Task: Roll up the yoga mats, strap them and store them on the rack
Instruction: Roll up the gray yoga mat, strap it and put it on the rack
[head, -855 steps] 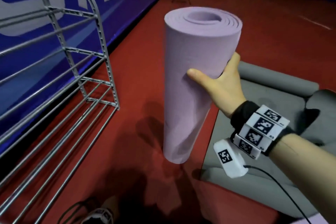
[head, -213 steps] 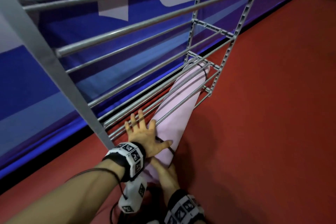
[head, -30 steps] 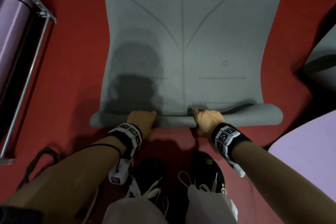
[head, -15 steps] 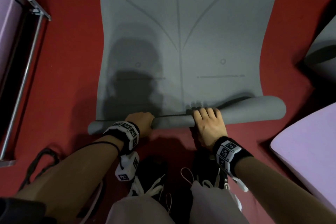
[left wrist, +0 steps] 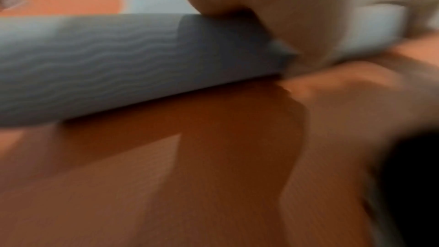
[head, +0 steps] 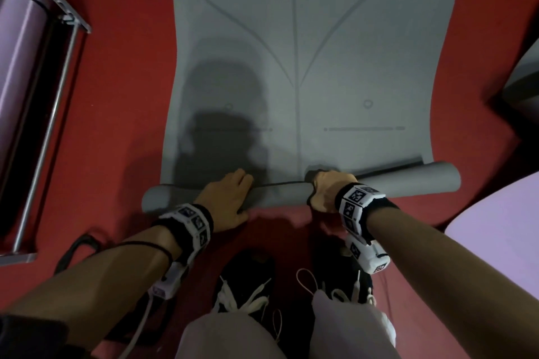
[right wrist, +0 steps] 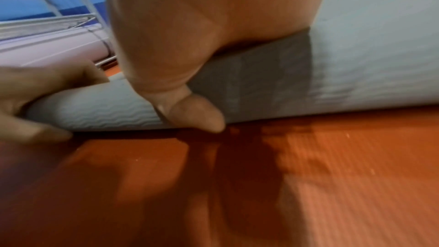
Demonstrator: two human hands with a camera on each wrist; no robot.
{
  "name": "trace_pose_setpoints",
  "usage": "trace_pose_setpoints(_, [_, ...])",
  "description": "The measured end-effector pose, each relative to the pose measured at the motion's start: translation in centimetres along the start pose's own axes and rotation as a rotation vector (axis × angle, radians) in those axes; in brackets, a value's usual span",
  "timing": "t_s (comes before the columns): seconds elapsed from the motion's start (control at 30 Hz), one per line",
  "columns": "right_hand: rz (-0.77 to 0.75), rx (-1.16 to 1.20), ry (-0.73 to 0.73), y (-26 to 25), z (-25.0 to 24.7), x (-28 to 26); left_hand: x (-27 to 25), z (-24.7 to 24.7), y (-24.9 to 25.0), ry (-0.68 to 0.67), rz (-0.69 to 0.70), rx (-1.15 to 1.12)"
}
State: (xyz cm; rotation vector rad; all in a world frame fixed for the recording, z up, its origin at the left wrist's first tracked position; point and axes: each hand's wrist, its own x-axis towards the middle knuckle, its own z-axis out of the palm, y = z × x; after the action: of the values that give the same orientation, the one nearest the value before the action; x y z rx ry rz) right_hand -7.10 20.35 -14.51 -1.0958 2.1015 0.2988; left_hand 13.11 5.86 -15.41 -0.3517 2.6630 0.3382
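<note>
We have one purple mat [head: 20,46] rolled and stored on the rack [head: 58,73]. The grey mat [head: 306,67] lies on the floor, only its near edge rolled. Our left hand [head: 226,201] and right hand [head: 326,194] each have their grip curled round that roll. Strapping and storing remain; another purple mat [head: 495,256] waits flat.

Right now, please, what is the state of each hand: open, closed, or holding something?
Left hand: closed, gripping the rolled end of the grey yoga mat.
Right hand: closed, gripping the same roll, thumb underneath.
</note>
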Motion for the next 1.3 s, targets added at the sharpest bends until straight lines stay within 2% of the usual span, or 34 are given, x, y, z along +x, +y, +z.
trace_pose_setpoints(0.1, [0.008, 0.024, -0.026, 0.1, -0.3, 0.2, 0.0, 0.7, 1.5, 0.104, -0.008, 0.155])
trace_pose_setpoints(0.3, [-0.027, -0.001, 0.005, 0.3, 0.3, -0.2, 0.8, 0.8, 3.7, -0.016, -0.217, 0.16])
trace_pose_setpoints(0.43, [-0.039, -0.019, 0.118, 1.1, 2.3, -1.4, 2.2, 0.1, 3.1, -0.07, -0.178, 0.181])
trace_pose_setpoints(0.6, [-0.137, -0.267, 0.416, 1.3, 3.0, -2.4, 2.6, -0.2, 2.4, -0.12, -0.173, 0.177])
trace_pose_setpoints(0.7, [-0.168, -0.322, 0.512, 1.4, 3.7, -2.2, 2.6, -0.6, 2.1, -0.152, -0.174, 0.147])
trace_pose_setpoints(0.8, [-0.169, -0.284, 0.466, 0.6, 3.1, -2.2, 2.2, -0.5, 2.3, -0.136, -0.179, 0.105])
trace_pose_setpoints(0.9, [-0.165, -0.289, 0.292, -0.1, 1.4, -2.1, 1.4, -0.1, 2.9, -0.059, -0.203, 0.086])
trace_pose_setpoints(1.0, [-0.17, -0.243, 0.24, 0.0, 0.7, -2.1, 1.2, -0.3, 3.0, 0.004, -0.219, 0.117])
trace_pose_setpoints(1.2, [-0.07, -0.138, 0.191, -0.1, -1.0, -1.7, 0.7, -0.1, 3.5, 0.066, -0.238, 0.1])
trace_pose_setpoints(1.3, [-0.051, -0.064, 0.15, -0.2, -1.0, -1.4, 0.8, -0.5, 3.5, -0.02, -0.241, 0.049])
